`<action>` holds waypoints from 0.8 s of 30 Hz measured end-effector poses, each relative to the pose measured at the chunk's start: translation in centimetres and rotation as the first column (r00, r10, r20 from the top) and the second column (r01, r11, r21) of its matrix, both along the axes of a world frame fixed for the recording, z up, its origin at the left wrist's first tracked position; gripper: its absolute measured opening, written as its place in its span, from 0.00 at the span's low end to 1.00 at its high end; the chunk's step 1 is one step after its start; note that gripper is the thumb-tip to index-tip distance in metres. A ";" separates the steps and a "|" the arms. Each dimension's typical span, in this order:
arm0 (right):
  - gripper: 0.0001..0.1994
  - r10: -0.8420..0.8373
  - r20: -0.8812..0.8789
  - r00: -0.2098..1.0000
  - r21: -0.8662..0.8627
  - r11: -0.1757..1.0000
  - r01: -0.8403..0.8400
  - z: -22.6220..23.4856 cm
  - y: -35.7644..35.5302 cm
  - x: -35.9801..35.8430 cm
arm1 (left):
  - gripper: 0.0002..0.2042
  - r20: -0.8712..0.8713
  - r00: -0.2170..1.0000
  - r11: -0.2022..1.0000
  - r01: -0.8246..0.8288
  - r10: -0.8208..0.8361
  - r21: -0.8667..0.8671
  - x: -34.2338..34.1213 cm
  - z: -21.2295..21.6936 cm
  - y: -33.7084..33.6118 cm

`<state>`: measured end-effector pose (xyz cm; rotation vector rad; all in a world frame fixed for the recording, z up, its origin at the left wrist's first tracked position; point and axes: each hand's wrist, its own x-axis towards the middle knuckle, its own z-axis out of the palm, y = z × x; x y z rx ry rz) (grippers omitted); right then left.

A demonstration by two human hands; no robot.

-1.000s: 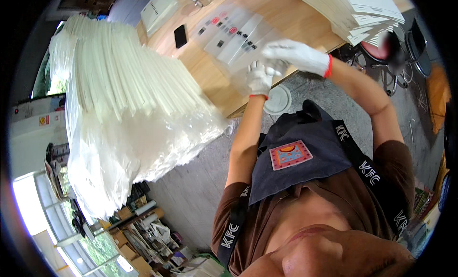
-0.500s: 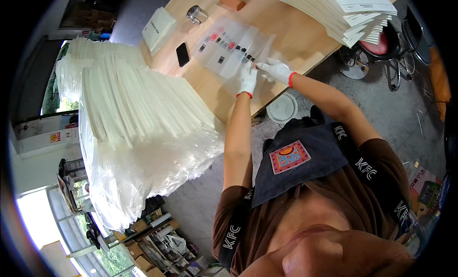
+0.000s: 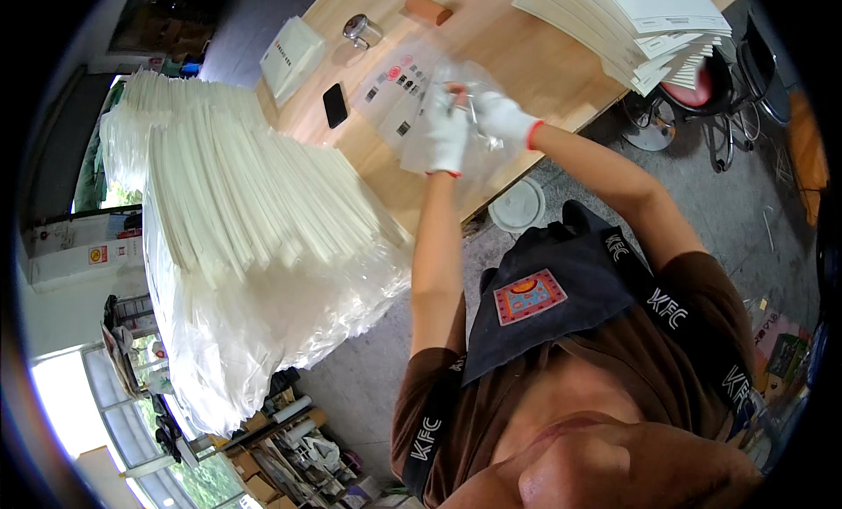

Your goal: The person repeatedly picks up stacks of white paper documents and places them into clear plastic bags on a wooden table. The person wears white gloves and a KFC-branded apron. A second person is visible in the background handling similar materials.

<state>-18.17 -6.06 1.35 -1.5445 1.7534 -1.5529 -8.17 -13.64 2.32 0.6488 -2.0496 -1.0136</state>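
Observation:
Both hands wear white gloves with red cuffs and hold a clear plastic bag (image 3: pixel 478 154) just above the wooden table (image 3: pixel 368 171). My left hand (image 3: pixel 446 134) grips it at one edge, its fingertips bare or reddish at the tip. My right hand (image 3: pixel 504 121) is closed on the bag a little to the right; motion blurs its fingers. Beneath and beyond lie more clear plastic bags (image 3: pixel 386 86) with red and black printing. A black phone (image 3: pixel 335 106) rests left of them.
Tall stacks of whitish sheets (image 3: pixel 254 189) in plastic wrap stand at the left. A metal mug (image 3: pixel 361 32), an orange-brown block (image 3: pixel 428 9) and a white packet (image 3: pixel 291 60) sit on the table. Printed sheets (image 3: pixel 614 35) fan over its right edge, near a swivel chair (image 3: pixel 702 88). A white bucket (image 3: pixel 517 205) stands below.
Both hands have moved up and away from the table's near edge, lifting the top bag off the others. The bag is now bunched and raised between them.

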 end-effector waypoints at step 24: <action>0.15 -0.114 -0.986 0.125 -0.046 0.892 0.450 6.8 17.8 -25.2 | 0.08 0.006 0.916 0.874 0.380 -0.400 0.303 -9.7 -2.5 4.5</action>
